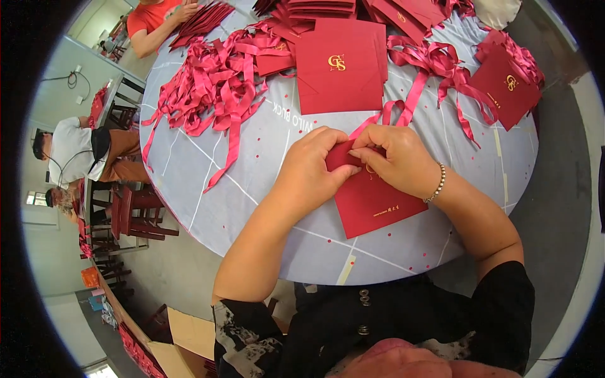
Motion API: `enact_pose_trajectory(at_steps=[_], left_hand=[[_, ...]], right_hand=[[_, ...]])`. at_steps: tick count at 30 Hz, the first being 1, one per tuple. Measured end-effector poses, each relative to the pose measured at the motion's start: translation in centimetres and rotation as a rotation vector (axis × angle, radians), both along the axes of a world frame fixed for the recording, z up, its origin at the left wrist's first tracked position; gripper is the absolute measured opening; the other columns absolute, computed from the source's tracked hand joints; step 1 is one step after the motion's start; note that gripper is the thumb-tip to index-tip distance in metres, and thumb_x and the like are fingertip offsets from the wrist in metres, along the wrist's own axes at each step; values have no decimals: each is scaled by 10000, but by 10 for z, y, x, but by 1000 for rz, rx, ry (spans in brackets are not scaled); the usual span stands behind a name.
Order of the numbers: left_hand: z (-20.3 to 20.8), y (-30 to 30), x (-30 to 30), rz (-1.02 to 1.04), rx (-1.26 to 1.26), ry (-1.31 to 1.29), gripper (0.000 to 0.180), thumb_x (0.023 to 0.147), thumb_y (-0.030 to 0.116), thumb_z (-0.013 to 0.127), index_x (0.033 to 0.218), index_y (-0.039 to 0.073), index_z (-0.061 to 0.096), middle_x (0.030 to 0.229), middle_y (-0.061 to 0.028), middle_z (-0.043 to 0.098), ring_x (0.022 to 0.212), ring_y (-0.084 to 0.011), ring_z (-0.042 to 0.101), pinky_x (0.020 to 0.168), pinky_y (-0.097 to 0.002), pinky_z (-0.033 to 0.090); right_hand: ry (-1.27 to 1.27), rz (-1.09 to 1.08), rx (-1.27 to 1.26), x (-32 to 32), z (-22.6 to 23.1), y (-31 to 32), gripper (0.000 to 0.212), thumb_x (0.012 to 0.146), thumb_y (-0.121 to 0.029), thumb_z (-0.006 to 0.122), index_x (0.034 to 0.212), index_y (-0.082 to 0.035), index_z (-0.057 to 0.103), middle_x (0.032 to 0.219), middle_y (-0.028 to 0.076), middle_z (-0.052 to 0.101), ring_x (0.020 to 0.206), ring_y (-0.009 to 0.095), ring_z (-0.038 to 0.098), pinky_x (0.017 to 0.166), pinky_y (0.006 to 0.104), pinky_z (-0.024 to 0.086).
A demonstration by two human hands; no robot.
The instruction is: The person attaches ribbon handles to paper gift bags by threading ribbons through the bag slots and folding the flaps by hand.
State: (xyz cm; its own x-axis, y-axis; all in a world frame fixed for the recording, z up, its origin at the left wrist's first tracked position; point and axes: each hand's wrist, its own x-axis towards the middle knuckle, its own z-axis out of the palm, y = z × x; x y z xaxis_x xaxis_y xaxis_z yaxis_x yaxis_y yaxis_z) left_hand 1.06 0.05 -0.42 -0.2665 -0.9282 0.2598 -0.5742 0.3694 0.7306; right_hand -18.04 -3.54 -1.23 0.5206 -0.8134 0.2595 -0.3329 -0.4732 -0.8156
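A flat red paper gift bag (378,201) with gold print lies tilted on the round table in front of me. My left hand (315,165) grips its upper left edge, thumb on the front face and fingers folded behind. At the bag's top, the thumb and forefinger of my right hand (403,159) are pinched together. A pink ribbon (411,101) runs from the far side into the space between my hands, at the pinch. My fingers hide its end and the bag's top edge.
Beyond my hands stands a stack of red bags (340,88), with more piled behind. A heap of pink ribbons (211,88) spreads at left; another ribbon bunch (441,63) lies at right, near a red bag (507,88). Across the table sits a person in red (148,25).
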Motion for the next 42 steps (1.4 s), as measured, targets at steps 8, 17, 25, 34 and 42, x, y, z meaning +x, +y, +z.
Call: enact_pose_trajectory(at_steps=[8,17,25,34,42], left_hand=[[-5,2,-7,7,9,-10,363,689,32,772,1028,16,642,953,-128,652,865,-298,637,770,-351,511],[-7,5,-10,-3,7,-30,368,707,12,753,1059,22,643,995,-143,650,912,-314,642,794,-353,519],[-11,0,-6,47,92,32,332,743,19,764,1054,13,649,938,-67,654,738,-133,605,673,-262,499],[-11,2,-9,12,111,61,323,741,-46,730,1048,4,641,935,-59,647,768,-131,610,695,-260,500],[-4,3,-11,75,209,200,315,714,30,747,1007,0,638,980,-164,658,862,-344,654,776,-385,531]], right_hand=[[165,-68,-257,4,0,6,62,805,-60,684,813,-21,637,702,163,640,602,314,637,554,391,502],[299,-115,-391,3,2,13,70,808,-79,665,785,-24,628,688,158,639,635,356,634,593,444,513],[146,23,-430,-2,-2,12,78,833,-106,619,822,-35,650,750,146,651,747,324,652,651,443,525],[186,-46,-274,5,-8,9,113,842,-50,604,948,-51,565,717,147,631,659,359,633,587,455,492],[208,34,-285,-7,8,6,238,797,-143,671,959,-51,522,772,165,649,740,365,652,624,462,509]])
